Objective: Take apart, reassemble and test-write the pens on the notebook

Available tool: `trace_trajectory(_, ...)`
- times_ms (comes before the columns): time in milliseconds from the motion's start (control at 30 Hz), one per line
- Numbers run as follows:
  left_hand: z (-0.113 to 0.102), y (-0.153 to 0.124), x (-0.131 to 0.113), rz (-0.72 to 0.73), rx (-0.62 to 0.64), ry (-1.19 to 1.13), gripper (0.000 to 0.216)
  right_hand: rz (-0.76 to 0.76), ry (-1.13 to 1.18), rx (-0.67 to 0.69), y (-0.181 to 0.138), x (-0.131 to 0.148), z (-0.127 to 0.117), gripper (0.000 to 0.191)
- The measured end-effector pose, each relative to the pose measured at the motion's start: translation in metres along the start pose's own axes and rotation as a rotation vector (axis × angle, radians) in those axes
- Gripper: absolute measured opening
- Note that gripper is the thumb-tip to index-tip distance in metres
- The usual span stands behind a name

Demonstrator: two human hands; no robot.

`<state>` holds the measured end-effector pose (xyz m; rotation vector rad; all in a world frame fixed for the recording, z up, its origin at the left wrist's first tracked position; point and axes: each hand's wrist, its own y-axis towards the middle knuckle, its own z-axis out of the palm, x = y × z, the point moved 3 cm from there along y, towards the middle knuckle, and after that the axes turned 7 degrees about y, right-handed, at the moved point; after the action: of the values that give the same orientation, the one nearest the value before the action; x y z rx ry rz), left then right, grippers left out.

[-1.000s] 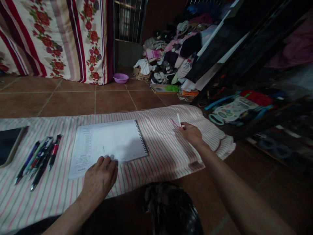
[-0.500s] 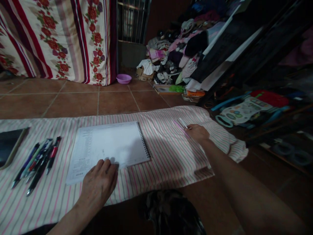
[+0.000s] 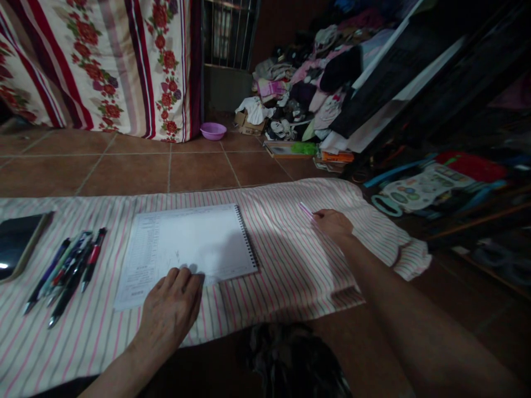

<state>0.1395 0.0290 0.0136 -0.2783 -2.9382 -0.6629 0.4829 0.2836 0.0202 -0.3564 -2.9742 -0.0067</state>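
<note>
A spiral-bound notebook (image 3: 207, 237) lies on the striped cloth, its page mostly white with print along the left side and faint marks near the bottom. My left hand (image 3: 172, 301) rests over its near edge, fingers curled and together; whatever lies under them is hidden, and a small greyish spot shows by the fingertips. To the right, my right hand (image 3: 334, 224) is closed on a slim white-and-pink pen (image 3: 306, 209), low over the cloth. Whether this is one pen or two lying together, I cannot tell.
Several pens (image 3: 68, 268) lie bunched left of the notebook, beside a dark tablet-like device (image 3: 20, 243). The striped cloth (image 3: 286, 265) ends close to my knee (image 3: 294, 359). Beyond are a purple basin (image 3: 213, 131), a clothes pile (image 3: 307, 83) and a toy panel (image 3: 431, 185).
The white pen in my right hand has come together with the pink stick that showed apart from it before. My left hand stays on the notebook. The view has shifted slightly.
</note>
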Motion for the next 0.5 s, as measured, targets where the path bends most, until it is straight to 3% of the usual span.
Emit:
trace_trajectory(167, 0.0, 0.0, -0.001, -0.023, 0.04, -0.012, 0.011, -0.11, 0.035, -0.16, -0.017, 0.018, -0.007, 0.034)
trace_trajectory(300, 0.0, 0.001, -0.001, -0.051, 0.105, -0.025, 0.013, -0.222, 0.296, -0.228, -0.04, 0.057, -0.01, 0.034)
trace_trajectory(367, -0.001, 0.001, 0.0, -0.061, 0.143, -0.046, 0.013, -0.287, 0.488, -0.219, -0.058, 0.084, -0.007, 0.032)
trace_trajectory(500, -0.001, 0.001, 0.005, -0.079, 0.19, -0.104, 0.01, -0.447, 0.849, -0.052, -0.112, 0.141, 0.009, 0.032)
